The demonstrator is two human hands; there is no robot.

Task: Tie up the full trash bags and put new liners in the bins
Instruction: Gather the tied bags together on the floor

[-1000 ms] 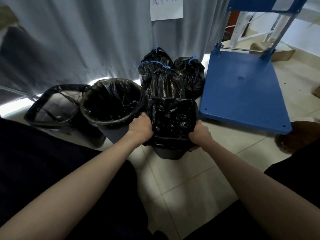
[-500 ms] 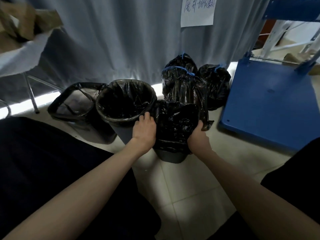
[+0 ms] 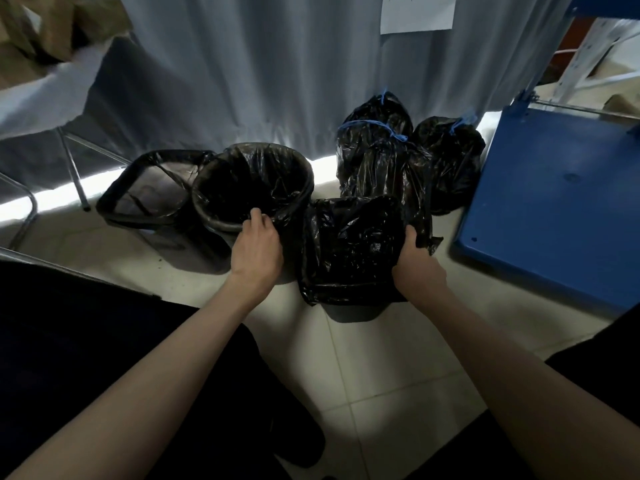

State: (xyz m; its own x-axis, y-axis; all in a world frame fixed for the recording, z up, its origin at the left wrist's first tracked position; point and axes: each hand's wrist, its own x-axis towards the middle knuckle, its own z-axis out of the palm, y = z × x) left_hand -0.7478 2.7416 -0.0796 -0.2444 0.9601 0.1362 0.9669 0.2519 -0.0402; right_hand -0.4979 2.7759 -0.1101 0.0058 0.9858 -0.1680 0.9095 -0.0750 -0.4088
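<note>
L hand (image 3: 258, 245) fingers pinch round bin (image 3: 252, 188) liner rim, R hand (image 3: 415, 258) grips small bin's liner (image 3: 349, 247); tug both snug, evenly.

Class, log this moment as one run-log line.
left hand: on round bin's liner | right hand: holding square bin's liner | tied bags: behind

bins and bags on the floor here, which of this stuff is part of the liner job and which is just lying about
Part of the job:
- round bin with liner, left hand at its rim
- small bin under a black liner, right hand on it
- rectangular bin, lined
- tied trash bags

Lying about:
- blue platform cart
- grey curtain
- paper sign
</note>
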